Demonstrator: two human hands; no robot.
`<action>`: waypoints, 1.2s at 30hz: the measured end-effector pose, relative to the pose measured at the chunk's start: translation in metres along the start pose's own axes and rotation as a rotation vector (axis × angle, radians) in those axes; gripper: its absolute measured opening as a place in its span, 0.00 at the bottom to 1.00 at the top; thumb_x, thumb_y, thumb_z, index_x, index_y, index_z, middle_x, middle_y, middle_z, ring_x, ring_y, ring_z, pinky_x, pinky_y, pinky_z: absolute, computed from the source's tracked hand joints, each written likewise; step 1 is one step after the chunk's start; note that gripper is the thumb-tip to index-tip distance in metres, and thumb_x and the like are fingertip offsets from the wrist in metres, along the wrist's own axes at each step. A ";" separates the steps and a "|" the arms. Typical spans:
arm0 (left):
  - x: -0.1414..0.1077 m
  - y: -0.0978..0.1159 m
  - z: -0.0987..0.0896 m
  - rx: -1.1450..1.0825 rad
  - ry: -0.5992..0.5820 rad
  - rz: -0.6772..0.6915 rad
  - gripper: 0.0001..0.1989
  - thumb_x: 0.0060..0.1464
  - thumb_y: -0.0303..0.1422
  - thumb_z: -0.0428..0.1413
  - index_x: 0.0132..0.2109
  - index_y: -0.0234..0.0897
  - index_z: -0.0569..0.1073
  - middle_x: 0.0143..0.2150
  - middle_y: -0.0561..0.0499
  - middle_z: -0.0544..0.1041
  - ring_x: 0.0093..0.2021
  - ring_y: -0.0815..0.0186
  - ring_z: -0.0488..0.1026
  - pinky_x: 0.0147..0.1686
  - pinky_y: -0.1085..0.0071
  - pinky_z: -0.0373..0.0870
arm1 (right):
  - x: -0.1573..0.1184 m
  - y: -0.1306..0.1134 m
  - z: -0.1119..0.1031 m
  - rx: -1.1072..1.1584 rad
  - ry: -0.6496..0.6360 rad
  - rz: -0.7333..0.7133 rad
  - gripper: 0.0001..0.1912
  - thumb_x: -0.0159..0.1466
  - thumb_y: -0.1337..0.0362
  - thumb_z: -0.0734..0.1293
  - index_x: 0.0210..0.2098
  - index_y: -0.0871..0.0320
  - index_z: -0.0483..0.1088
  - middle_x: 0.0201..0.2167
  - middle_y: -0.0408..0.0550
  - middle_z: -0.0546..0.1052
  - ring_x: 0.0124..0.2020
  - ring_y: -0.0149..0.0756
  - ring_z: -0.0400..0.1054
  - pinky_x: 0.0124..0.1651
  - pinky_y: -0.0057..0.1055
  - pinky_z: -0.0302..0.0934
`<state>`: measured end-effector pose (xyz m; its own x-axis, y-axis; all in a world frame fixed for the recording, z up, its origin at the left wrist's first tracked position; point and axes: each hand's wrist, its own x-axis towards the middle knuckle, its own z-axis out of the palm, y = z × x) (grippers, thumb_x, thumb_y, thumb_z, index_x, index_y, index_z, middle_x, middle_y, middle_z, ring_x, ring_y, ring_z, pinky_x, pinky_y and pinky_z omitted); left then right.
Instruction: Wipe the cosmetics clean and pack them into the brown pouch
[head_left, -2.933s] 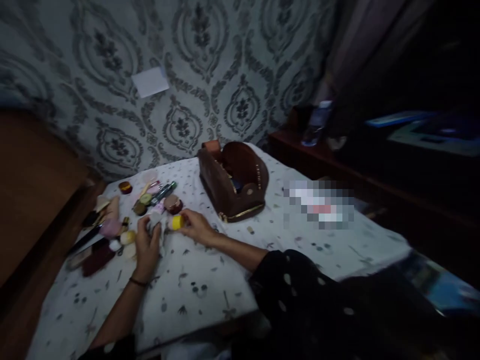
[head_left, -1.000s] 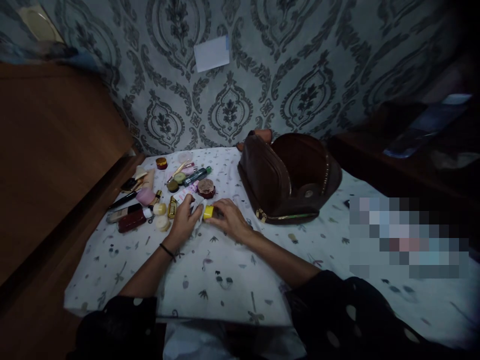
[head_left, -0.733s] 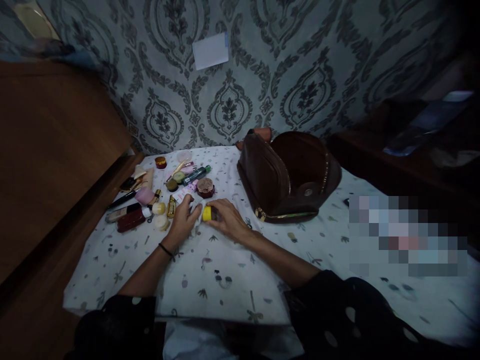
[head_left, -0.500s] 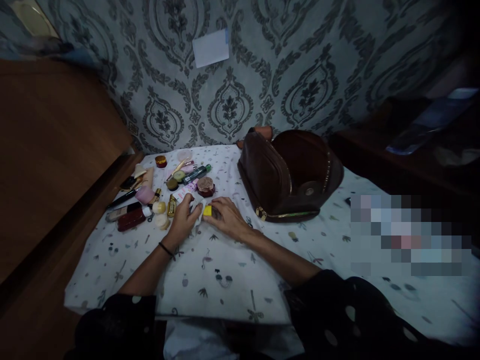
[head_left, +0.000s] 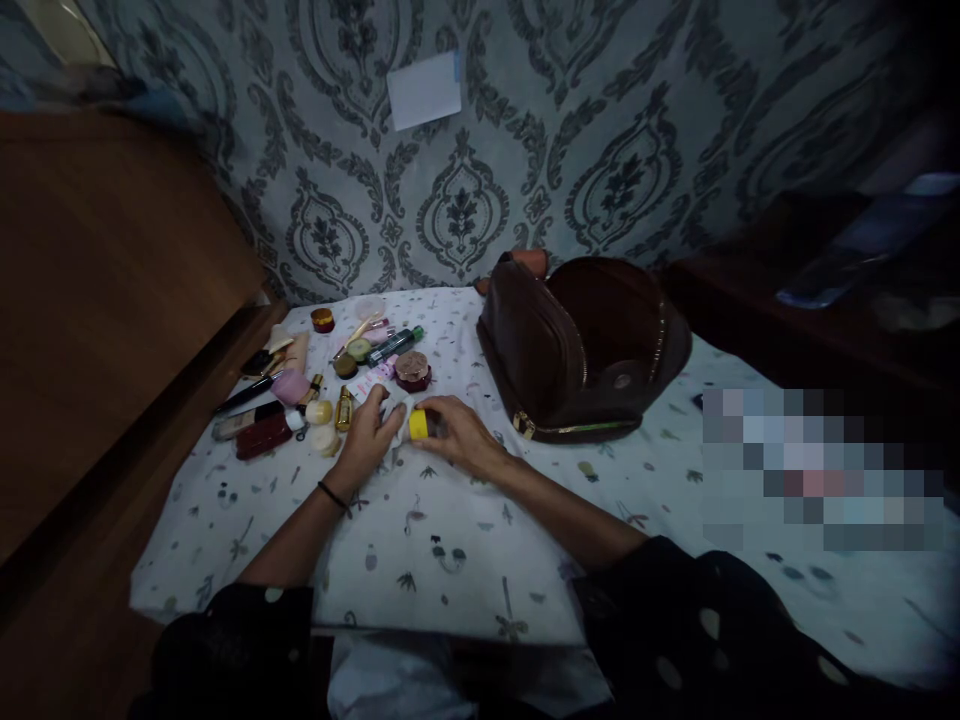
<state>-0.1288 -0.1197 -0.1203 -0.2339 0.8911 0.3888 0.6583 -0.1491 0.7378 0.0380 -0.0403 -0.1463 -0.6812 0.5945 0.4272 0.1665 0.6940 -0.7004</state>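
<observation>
My left hand (head_left: 367, 430), with a black band at the wrist, is closed on a crumpled white tissue (head_left: 395, 412). Just to its right, my right hand (head_left: 461, 435) grips a small yellow item (head_left: 418, 424) between thumb and fingers. Several cosmetics lie left of and behind my hands: a gold bottle (head_left: 343, 409), a round compact (head_left: 412, 369), a dark red tube (head_left: 264, 437) and a dark bottle with a green cap (head_left: 396, 345). To the right stands a brown bag (head_left: 532, 340), its top unzipped and gaping.
A white patterned cloth (head_left: 420, 580) covers the surface. Wooden furniture (head_left: 112, 300) borders it on the left, and a patterned wall (head_left: 465, 200) rises behind. A clear plastic item (head_left: 862, 240) lies in the dark area at right; a blurred patch hides something below it.
My right hand has turned slightly, and more of the yellow item shows between its fingers. My left hand stays nearly where it was with the tissue.
</observation>
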 end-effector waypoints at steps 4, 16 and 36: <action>0.000 0.000 0.000 -0.003 0.003 0.015 0.09 0.59 0.35 0.51 0.34 0.40 0.58 0.26 0.58 0.59 0.28 0.69 0.58 0.29 0.72 0.55 | 0.001 -0.004 0.000 -0.094 -0.013 0.024 0.27 0.58 0.50 0.73 0.51 0.60 0.72 0.50 0.58 0.72 0.55 0.50 0.64 0.58 0.46 0.61; 0.000 -0.004 -0.001 -0.052 -0.004 0.019 0.10 0.58 0.35 0.52 0.32 0.40 0.58 0.27 0.58 0.56 0.27 0.70 0.56 0.27 0.73 0.54 | -0.001 0.001 -0.005 0.057 -0.069 -0.047 0.24 0.54 0.58 0.77 0.49 0.56 0.72 0.45 0.51 0.74 0.50 0.44 0.66 0.52 0.40 0.61; 0.007 -0.020 -0.009 -0.173 -0.116 0.000 0.12 0.54 0.39 0.56 0.30 0.37 0.65 0.28 0.56 0.65 0.32 0.68 0.62 0.33 0.73 0.62 | 0.001 0.001 -0.007 0.071 -0.122 0.021 0.26 0.52 0.56 0.77 0.48 0.57 0.75 0.43 0.51 0.78 0.44 0.42 0.69 0.48 0.37 0.63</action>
<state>-0.1498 -0.1143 -0.1273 -0.1435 0.9329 0.3303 0.5237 -0.2116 0.8252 0.0427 -0.0364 -0.1425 -0.7604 0.5521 0.3421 0.1339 0.6486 -0.7492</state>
